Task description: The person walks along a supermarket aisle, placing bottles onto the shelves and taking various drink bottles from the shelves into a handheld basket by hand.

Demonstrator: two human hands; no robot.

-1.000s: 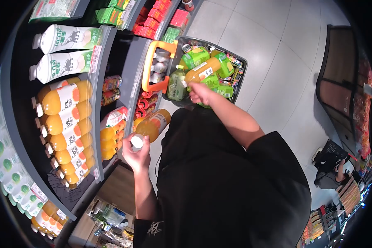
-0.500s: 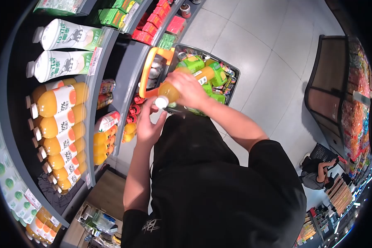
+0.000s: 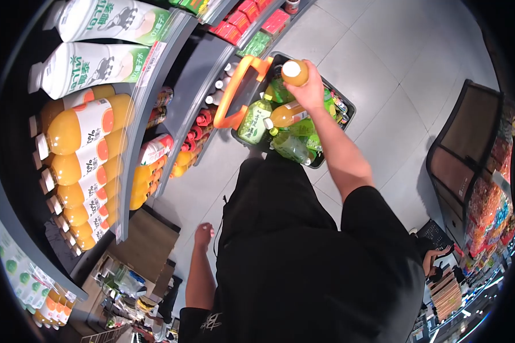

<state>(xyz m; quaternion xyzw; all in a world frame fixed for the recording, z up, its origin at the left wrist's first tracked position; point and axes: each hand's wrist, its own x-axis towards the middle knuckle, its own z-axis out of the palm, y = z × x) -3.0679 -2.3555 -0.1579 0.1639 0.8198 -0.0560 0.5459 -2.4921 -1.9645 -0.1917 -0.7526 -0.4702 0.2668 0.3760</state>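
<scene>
My right hand (image 3: pixel 310 86) grips an orange juice bottle (image 3: pixel 298 79), its white cap pointing up toward me, over the far part of a dark shopping basket (image 3: pixel 352 104). Inside the basket another orange juice bottle (image 3: pixel 289 113) lies on its side. Around it are a green-labelled bottle (image 3: pixel 254 122), a clear green bottle (image 3: pixel 290 146) and several small packages, partly hidden by my forearm. The basket's orange handle (image 3: pixel 232 86) stands up on the left. My left hand (image 3: pixel 204 235) hangs low at my side with its fingers curled, touching nothing visible.
Shelves on the left hold a row of orange juice bottles (image 3: pixel 83 154), white coconut drink bottles (image 3: pixel 100 66) and red boxes (image 3: pixel 240 22). To the right stands a dark-panelled display (image 3: pixel 460 134) with bagged goods. Another person (image 3: pixel 432 260) is at the lower right.
My right hand has carried the juice bottle away from my body, over the basket. My left hand has left the bottle's cap and dropped to my side. The basket's contents are more exposed.
</scene>
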